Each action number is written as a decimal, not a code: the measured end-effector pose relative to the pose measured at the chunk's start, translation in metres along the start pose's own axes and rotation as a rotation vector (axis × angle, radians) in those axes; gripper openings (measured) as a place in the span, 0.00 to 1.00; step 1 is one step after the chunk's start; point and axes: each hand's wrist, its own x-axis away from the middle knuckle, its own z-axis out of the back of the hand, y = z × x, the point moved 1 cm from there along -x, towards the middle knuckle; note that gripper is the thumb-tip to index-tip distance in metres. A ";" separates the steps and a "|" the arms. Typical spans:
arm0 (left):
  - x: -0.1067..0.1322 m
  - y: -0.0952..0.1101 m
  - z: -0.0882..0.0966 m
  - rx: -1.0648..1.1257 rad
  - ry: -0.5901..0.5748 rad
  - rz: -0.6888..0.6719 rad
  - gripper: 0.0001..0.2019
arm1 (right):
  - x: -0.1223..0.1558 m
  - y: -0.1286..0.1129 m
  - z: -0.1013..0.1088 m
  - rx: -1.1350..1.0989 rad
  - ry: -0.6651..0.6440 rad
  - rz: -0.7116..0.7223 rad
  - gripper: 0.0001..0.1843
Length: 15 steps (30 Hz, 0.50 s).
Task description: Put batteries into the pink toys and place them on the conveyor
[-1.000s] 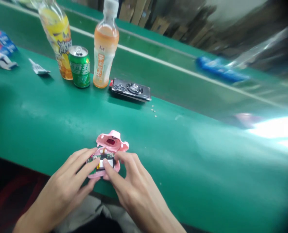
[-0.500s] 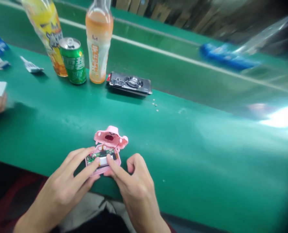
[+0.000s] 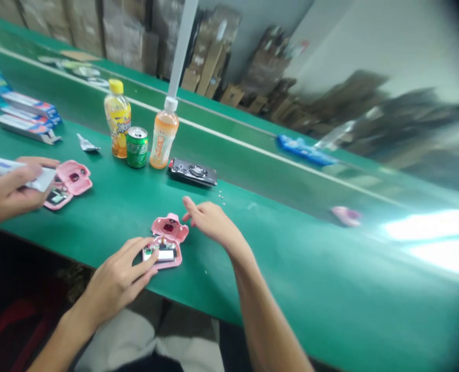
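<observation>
Left fingers (image 3: 136,262) on open pink case (image 3: 176,262)

Cardboard boxes (image 3: 124,36) stacked along pale wall (image 3: 368,41); long green workbench (image 3: 330,294), bright glare (image 3: 430,225) on surface.

blurred: blue packet (image 3: 304,150) | cut off at left edge: co-worker's hand (image 3: 8,186) | too small: circuit parts (image 3: 149,252)

The case (image 3: 165,221) before me is pink, with a dark red spot. The table (image 3: 299,289) is green, with a white stripe (image 3: 229,142) along it. Near its far edge stand a green can (image 3: 137,148), a yellow bottle (image 3: 117,129) and an orange bottle (image 3: 163,137).
</observation>
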 end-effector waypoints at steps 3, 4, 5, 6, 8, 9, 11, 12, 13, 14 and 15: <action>-0.001 0.002 -0.001 -0.023 0.006 0.003 0.13 | -0.055 -0.024 0.027 0.068 -0.455 -0.089 0.40; 0.000 0.004 -0.001 -0.035 0.017 0.017 0.14 | -0.065 -0.033 0.031 0.092 -0.528 -0.099 0.37; 0.000 0.005 -0.001 -0.047 0.034 0.027 0.14 | -0.070 -0.042 0.033 0.113 -0.575 -0.100 0.35; 0.001 0.008 -0.002 -0.052 0.054 0.036 0.14 | -0.071 -0.050 0.035 0.129 -0.612 -0.094 0.32; 0.003 0.012 0.000 -0.014 0.105 0.064 0.16 | -0.063 -0.059 0.037 0.146 -0.629 -0.062 0.26; 0.004 0.014 0.003 0.030 0.133 0.097 0.16 | -0.056 -0.061 0.040 0.144 -0.602 -0.025 0.23; 0.004 0.017 0.008 0.146 0.205 0.157 0.15 | -0.038 -0.059 0.047 0.104 -0.493 0.120 0.16; 0.003 0.017 0.011 0.210 0.246 0.190 0.14 | -0.029 -0.058 0.051 0.060 -0.424 0.217 0.14; 0.002 0.017 0.013 0.271 0.295 0.221 0.13 | -0.020 -0.056 0.054 0.001 -0.351 0.316 0.11; 0.000 0.016 0.014 0.322 0.348 0.253 0.12 | -0.012 -0.054 0.057 -0.066 -0.280 0.409 0.09; -0.003 0.015 0.014 0.350 0.393 0.270 0.11 | -0.004 -0.054 0.060 -0.127 -0.217 0.485 0.09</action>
